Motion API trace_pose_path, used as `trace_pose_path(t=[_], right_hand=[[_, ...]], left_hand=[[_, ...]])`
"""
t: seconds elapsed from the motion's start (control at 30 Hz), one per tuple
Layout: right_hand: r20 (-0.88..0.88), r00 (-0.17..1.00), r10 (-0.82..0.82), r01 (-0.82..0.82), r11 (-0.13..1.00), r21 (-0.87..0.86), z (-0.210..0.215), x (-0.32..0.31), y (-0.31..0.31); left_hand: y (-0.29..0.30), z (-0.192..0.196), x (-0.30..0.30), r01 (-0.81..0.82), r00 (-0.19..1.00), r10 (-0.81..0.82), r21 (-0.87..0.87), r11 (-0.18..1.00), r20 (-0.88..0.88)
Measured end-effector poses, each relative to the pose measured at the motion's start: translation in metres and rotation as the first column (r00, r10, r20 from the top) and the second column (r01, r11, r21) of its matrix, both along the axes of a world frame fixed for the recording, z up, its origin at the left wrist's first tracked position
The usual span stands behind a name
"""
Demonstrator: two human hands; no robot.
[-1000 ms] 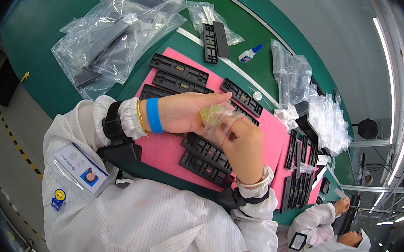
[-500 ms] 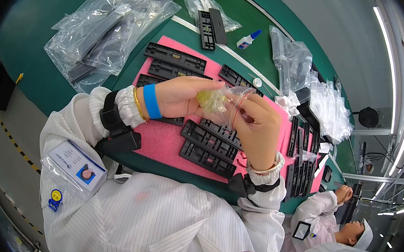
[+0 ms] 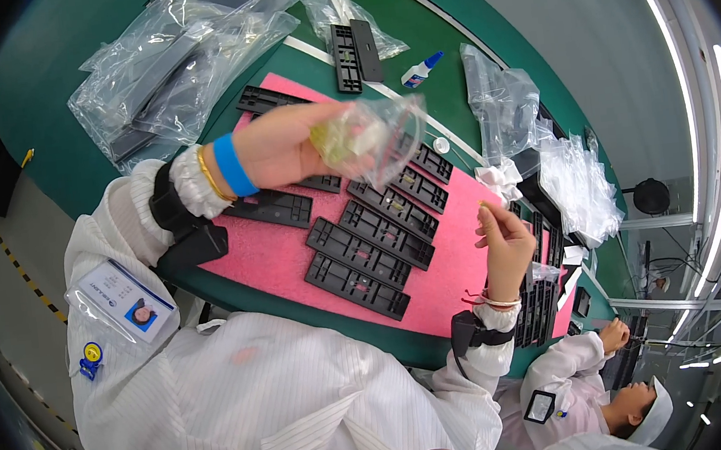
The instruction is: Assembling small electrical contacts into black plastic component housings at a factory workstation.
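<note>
My left hand is closed on a clear plastic bag with small yellow-green and whitish contents, held above the pink foam mat. Over the mat's right part, apart from the bag, my right hand is raised with its fingertips pinched together. Anything between those fingertips is too small to name. Below the bag lie several long black plastic trays with ribbed compartments, set in slanted rows; some show a small pale or pinkish piece in the middle.
Large clear bags with dark parts lie at the far left. A glue bottle with a blue cap and a small white cap lie beyond the mat. Crumpled plastic bags line the right. A co-worker sits at lower right.
My right hand has come out of the bag's opening and moved right and down, fingers pinched. The left hand has moved left and up slightly with the bag. The whole view has shifted slightly.
</note>
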State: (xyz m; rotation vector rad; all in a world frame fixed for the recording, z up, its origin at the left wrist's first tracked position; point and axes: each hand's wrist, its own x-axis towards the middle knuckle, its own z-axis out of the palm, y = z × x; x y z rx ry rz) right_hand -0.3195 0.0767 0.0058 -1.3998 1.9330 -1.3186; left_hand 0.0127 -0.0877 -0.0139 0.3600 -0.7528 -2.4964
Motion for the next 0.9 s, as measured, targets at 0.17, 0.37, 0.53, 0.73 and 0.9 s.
trace_pose_path(t=[0.17, 0.37, 0.53, 0.73, 0.9], right_hand=[[-0.057, 0.995, -0.083, 0.091, 0.983, 0.157, -0.056, -0.028, 0.013], [-0.106, 0.993, -0.043, 0.052, 0.995, 0.084, -0.075, -0.033, 0.021], [-0.086, 0.996, -0.019, 0.025, 0.998, 0.066, -0.074, -0.029, 0.032], [-0.147, 0.989, 0.03, -0.022, 0.998, 0.056, -0.07, -0.034, 0.027], [0.151, 0.988, -0.015, 0.002, 0.997, 0.082, -0.075, -0.043, 0.022]], left_hand=[[-0.05, 0.02, 0.042, -0.289, 0.916, 0.326, -0.178, 0.94, 0.234], [-0.139, -0.024, 0.115, -0.408, 0.749, 0.544, -0.384, 0.828, 0.378], [-0.146, -0.048, 0.104, -0.407, 0.766, 0.504, -0.306, 0.86, 0.399], [-0.148, -0.064, 0.097, -0.361, 0.677, 0.614, -0.543, 0.758, 0.407], [-0.121, -0.04, 0.078, -0.307, 0.505, 0.735, -0.702, 0.643, 0.452]])
